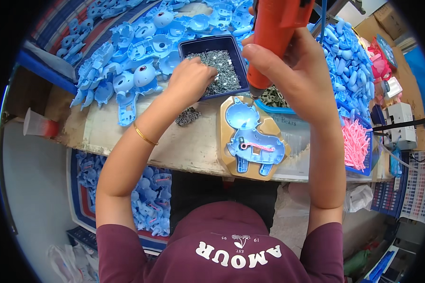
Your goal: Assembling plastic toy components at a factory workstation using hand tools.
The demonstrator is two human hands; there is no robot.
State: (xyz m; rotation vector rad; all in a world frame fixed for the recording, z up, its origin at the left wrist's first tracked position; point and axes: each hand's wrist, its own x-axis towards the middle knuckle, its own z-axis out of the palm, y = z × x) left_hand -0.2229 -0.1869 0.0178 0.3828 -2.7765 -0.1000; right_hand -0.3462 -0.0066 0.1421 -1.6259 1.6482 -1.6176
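Observation:
My left hand (192, 81) reaches into a dark blue tray (241, 70) of small metal pieces (225, 70), its fingertips pinched together; whatever they grip is too small to make out. In my right hand (301, 78) an orange-red electric screwdriver (276, 37) is held with its tip down, above the work. Below the tip, a tan fixture (229, 162) cradles a light blue animal-shaped plastic toy half (269, 158), with its head piece (242, 114) at the top. A thin pink strip (262, 147) lies across the body, one looped end near a small dark part.
Blue plastic shells (151, 47) pile up at the back left, smaller blue parts (349, 70) at the right. A basket (367, 160) holds pink strips. A bright blue-rimmed tray (278, 110) and a small heap of screws (188, 116) flank the fixture. A cup (35, 123) stands far left.

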